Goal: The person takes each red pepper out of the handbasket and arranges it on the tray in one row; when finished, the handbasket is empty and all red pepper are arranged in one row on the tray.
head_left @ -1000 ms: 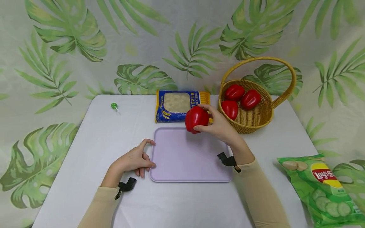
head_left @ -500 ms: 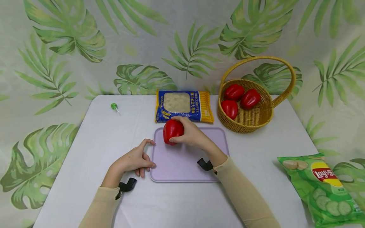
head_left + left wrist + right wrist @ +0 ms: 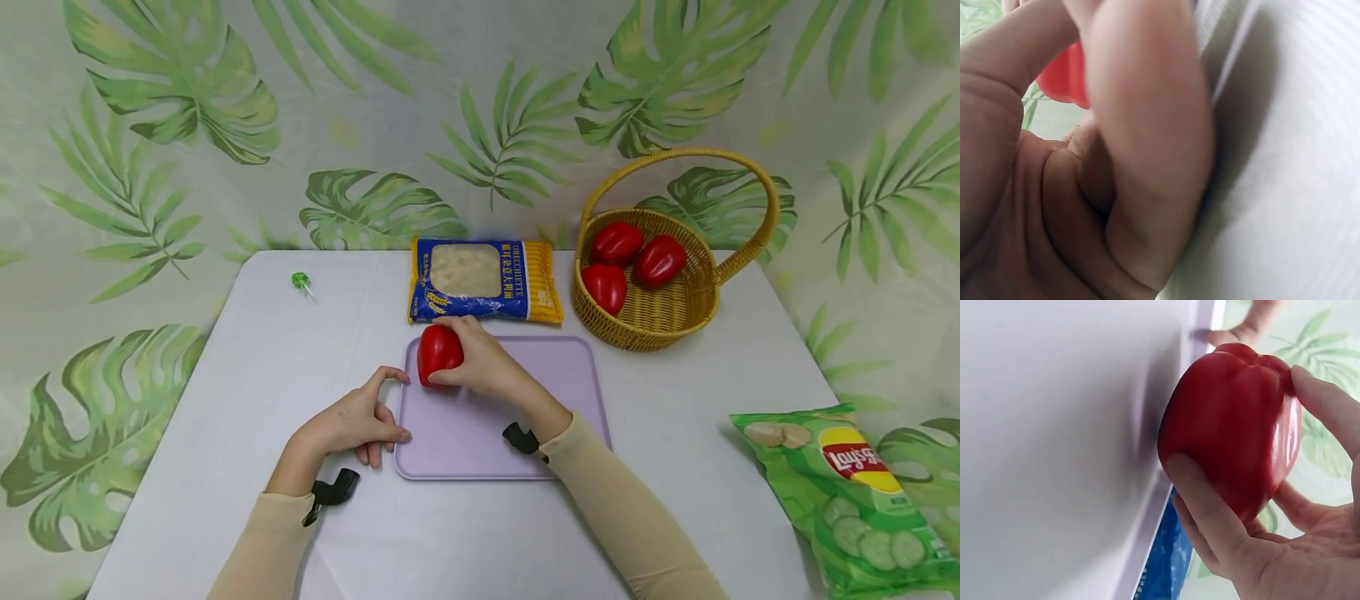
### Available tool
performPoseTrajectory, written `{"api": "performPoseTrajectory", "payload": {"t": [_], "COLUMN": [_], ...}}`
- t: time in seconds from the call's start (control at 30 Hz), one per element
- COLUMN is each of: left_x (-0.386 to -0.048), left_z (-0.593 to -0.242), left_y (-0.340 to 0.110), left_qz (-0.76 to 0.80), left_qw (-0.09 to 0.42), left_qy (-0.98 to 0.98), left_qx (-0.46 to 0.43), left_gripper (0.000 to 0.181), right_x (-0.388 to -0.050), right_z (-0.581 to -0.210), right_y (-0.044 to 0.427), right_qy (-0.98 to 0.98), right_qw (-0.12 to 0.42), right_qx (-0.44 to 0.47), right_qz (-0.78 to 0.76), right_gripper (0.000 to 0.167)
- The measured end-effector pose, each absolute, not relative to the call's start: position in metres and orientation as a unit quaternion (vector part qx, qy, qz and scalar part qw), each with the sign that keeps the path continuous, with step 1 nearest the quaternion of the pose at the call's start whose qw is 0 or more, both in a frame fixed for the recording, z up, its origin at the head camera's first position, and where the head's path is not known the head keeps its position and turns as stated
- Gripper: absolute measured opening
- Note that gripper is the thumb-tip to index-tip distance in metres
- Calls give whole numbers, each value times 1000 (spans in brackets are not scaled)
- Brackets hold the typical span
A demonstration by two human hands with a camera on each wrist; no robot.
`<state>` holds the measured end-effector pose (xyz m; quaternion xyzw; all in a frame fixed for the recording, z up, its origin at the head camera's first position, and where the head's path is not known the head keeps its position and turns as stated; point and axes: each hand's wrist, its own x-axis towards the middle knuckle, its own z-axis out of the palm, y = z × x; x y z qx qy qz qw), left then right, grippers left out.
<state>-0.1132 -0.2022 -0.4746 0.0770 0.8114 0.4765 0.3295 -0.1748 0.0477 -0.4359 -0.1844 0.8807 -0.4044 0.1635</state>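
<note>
In the head view, the red pepper (image 3: 438, 357) is at the tray's (image 3: 465, 437) far left corner, though I cannot tell whether it touches the surface; the right hand (image 3: 480, 364) has fingers and thumb curved round it, over the tray; the left hand (image 3: 348, 422) has thumb and forefinger spread against the tray's left rim, clasping nothing visible; the tray is flat, matt lilac and shallow-rimmed; behind it lies a glossy pasta bag (image 3: 465, 271), and behind it to the right a woven basket (image 3: 648, 337) with three more peppers (image 3: 606, 288).

In the left wrist view, blurred, bent fingers (image 3: 1147, 125) fill the frame; a red patch of pepper shows past them.

In the right wrist view, fingertips and thumb grip the pepper's lobed sides; its waxy shine suggests a stiff, light, somewhat slippery body, best held across its widest part, above the tray's floor.
</note>
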Motion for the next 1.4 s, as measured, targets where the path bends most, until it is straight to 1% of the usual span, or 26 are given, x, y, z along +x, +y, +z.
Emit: {"api": "performPoseTrajectory", "payload": {"t": [0.3, 0.53, 0.7, 0.97, 1.27, 1.4], "left_x": [-113, -113, -113, -114, -113, -113], "left_z": [-475, -474, -474, -474, -474, -474], "left_y": [-203, -202, -202, -202, -202, -202], "left_qz": [479, 476, 475, 475, 475, 475], "left_qw": [329, 330, 333, 332, 336, 336], "left_qy": [810, 812, 811, 811, 810, 810], "left_qx": [81, 75, 78, 84, 76, 74], "left_gripper": [82, 76, 72, 72, 73, 73], "right_x": [-172, -170, -170, -171, -170, -171], "right_z": [-440, -447, -451, -454, -451, -441], "right_y": [39, 33, 30, 27, 33, 46], "right_qy": [886, 883, 880, 881, 875, 870], "right_qw": [151, 134, 129, 123, 126, 113], "right_qx": [-186, -184, -180, -182, -168, -167], "right_qz": [-397, -411, -420, -420, -436, -450], "right_gripper": [83, 88, 85, 84, 88, 88]}}
